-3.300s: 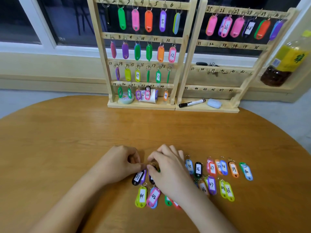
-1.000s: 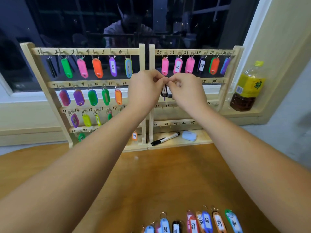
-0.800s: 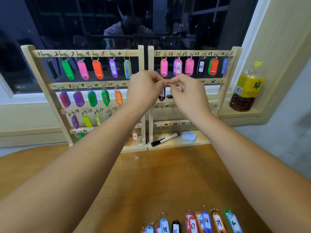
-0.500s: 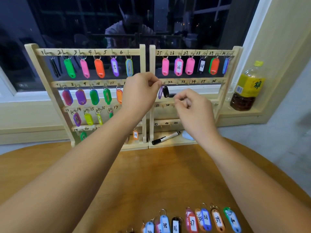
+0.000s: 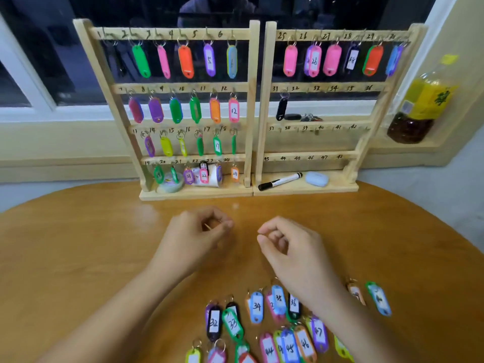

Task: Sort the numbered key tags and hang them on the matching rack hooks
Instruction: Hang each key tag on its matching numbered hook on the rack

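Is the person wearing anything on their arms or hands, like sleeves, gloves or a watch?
No. The left forearm and right forearm are bare, with no sleeves in view. The left hand and right hand wear no gloves, and I see no rings, watch or bracelet.
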Available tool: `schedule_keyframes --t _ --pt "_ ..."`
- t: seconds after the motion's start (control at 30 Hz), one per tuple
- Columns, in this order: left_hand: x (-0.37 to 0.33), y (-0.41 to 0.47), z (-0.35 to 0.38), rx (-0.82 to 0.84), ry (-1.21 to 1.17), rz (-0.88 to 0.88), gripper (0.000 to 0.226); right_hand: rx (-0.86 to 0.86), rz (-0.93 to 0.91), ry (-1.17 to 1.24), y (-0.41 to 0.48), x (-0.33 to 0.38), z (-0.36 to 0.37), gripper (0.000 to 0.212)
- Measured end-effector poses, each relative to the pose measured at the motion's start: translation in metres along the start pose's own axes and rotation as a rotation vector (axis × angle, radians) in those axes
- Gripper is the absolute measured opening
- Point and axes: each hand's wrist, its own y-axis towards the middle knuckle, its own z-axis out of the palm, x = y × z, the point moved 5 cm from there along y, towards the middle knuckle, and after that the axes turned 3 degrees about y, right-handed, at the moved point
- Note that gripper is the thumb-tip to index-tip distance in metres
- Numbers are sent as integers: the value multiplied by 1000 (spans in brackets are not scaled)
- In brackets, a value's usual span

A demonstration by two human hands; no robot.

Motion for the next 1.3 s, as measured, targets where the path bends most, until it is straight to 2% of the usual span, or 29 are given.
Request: schedule_keyframes --t 0.17,0.27,0.47,0.6,0.77,0.97,1.17,1.3 --pt "37 -40 1 59 90 -13 10 121 -5 -47 -32 0 23 12" --pt "50 -56 3 120 136 -9 12 195 -101 -171 -40 6 38 3" --pt "60 -72 5 244 135 39 12 351 -146 -286 -54 12 60 11" --pt "54 -76 5 302 194 93 19 368 -150 -306 -57 12 65 9" --pt "51 -78 8 301 237 102 9 359 -139 -313 -57 14 67 12" --pt "50 -81 4 248 37 40 9 343 -46 -143 -56 14 67 20" --pt "39 -78 4 190 -427 -99 17 285 130 172 -49 18 53 8" --pt "25 -68 7 196 -619 -145 21 262 204 362 -37 18 37 4"
